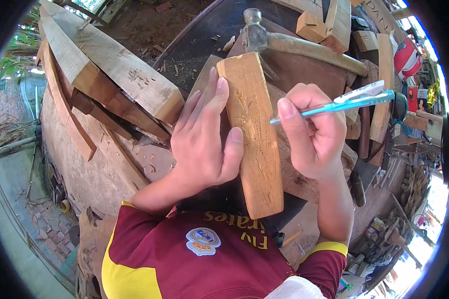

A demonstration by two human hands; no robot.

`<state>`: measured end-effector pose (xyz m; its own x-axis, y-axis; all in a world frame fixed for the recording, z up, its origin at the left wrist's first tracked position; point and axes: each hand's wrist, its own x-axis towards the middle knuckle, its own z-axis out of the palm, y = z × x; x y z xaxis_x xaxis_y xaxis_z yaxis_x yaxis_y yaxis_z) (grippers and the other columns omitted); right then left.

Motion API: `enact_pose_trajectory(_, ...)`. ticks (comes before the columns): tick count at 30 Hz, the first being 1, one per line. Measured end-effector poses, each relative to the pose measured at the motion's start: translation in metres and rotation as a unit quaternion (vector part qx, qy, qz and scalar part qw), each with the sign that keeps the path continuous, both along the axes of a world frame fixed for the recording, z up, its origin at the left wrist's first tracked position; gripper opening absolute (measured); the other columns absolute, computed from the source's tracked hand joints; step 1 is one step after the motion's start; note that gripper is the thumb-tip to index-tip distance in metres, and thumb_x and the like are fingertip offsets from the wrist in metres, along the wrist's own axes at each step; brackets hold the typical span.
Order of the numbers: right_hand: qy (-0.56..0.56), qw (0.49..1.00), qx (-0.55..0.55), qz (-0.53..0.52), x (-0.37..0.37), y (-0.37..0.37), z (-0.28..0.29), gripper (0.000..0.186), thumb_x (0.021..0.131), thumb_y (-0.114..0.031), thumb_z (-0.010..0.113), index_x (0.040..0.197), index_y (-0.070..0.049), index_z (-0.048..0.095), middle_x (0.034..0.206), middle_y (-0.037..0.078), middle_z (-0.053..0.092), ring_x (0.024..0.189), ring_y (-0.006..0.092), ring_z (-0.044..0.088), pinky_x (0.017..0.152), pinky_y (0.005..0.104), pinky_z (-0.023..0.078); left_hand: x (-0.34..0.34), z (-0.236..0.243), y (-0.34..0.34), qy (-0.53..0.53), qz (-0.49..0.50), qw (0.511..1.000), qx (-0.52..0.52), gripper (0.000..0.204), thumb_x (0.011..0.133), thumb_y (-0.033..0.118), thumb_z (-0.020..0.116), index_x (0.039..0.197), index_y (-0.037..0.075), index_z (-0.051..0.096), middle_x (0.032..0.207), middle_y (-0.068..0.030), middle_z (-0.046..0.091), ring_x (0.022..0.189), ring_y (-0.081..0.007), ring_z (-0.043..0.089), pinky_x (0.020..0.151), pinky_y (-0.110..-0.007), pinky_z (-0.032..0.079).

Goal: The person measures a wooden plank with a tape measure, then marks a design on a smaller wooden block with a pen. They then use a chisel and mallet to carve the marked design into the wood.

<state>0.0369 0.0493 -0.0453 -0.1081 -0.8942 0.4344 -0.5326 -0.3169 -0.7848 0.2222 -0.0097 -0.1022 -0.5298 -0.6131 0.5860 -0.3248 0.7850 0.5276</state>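
A rectangular orange-brown wooden block [254, 164] with dotted lines and scratched marks on its face lies lengthwise in front of my chest. My left hand [202, 139] holds it along the left side, fingertips near the upper edge and thumb lower on the block. My right hand [309, 134] grips a light-blue pen [339, 105] with a white clip, its tip at the right part of the block's face, a little above the middle. Just beyond the block rests a hammer [314, 52] with a metal head and long wooden handle.
Long pale wooden beams [124, 74] lie on a worn wooden surface [75, 149] at left. Cut wood pieces [312, 27] crowd the back and right. A red and white object [406, 60] sits at far right. A brick-paved patch [52, 231] shows at lower left.
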Motion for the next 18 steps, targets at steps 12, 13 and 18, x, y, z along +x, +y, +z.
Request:
enact_pose_trajectory(12, -0.032, 0.999, 0.005, 0.0, 0.0028, 0.0029, -0.0034, 0.014, 0.091, -0.002, 0.063, 0.078, 0.0, 0.057, 0.065, 0.01, 0.056, 0.051, 0.0191, 0.055, 0.048, 0.03, 0.04, 0.0007, 0.0015, 0.0009, -0.015, -0.003, 1.0, 0.003, 0.06, 0.082, 0.017, 0.053, 0.131, -0.017, 0.046, 0.13, -0.0408, 0.051, 0.118, -0.0477, 0.058, 0.103, -0.05, 0.043)
enact_pose_trajectory(13, -0.03, 0.999, 0.012, 0.006, 0.0038, 0.0033, -0.0026, 0.014, 0.091, -0.002, 0.063, 0.078, 0.0, 0.057, 0.065, 0.01, 0.056, 0.051, 0.0188, 0.055, 0.048, 0.0299, 0.04, 0.0006, 0.002, 0.0012, -0.017, -0.002, 1.0, 0.004, 0.06, 0.082, 0.017, 0.053, 0.131, -0.017, 0.046, 0.13, -0.0408, 0.051, 0.118, -0.0478, 0.058, 0.103, -0.05, 0.043)
enact_pose_trajectory(18, -0.052, 0.999, 0.017, 0.006, 0.0037, 0.0044, -0.0012, 0.015, 0.091, -0.003, 0.064, 0.077, 0.0, 0.058, 0.067, 0.008, 0.058, 0.053, 0.0169, 0.057, 0.049, 0.0293, 0.041, 0.0009, 0.0014, 0.0007, -0.015, -0.004, 1.0, 0.0, 0.061, 0.081, 0.016, 0.054, 0.132, -0.017, 0.045, 0.13, -0.0409, 0.05, 0.116, -0.0485, 0.059, 0.103, -0.05, 0.043)
